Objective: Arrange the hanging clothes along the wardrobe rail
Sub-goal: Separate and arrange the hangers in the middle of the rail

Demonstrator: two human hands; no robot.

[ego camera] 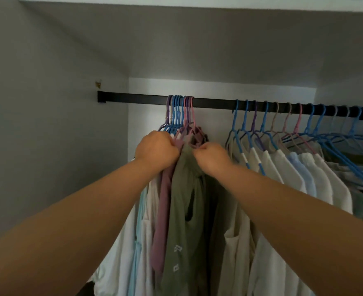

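A black rail [214,103] runs across the wardrobe. A tight bunch of purple, blue and pink hangers [179,112] hangs left of its middle, carrying a mauve garment [162,210], an olive green garment [182,210] and pale ones further left. My left hand [157,149] is closed on the hanger shoulders at the mauve garment's top. My right hand [211,155] pinches the neck of the olive green garment. A spread row of hangers with white and light blue shirts [293,167] fills the rail's right part.
The wardrobe's grey side wall [48,124] is at the left and a top panel [197,39] is overhead. Bare stretches of rail lie left of the bunch and between the bunch and the right row.
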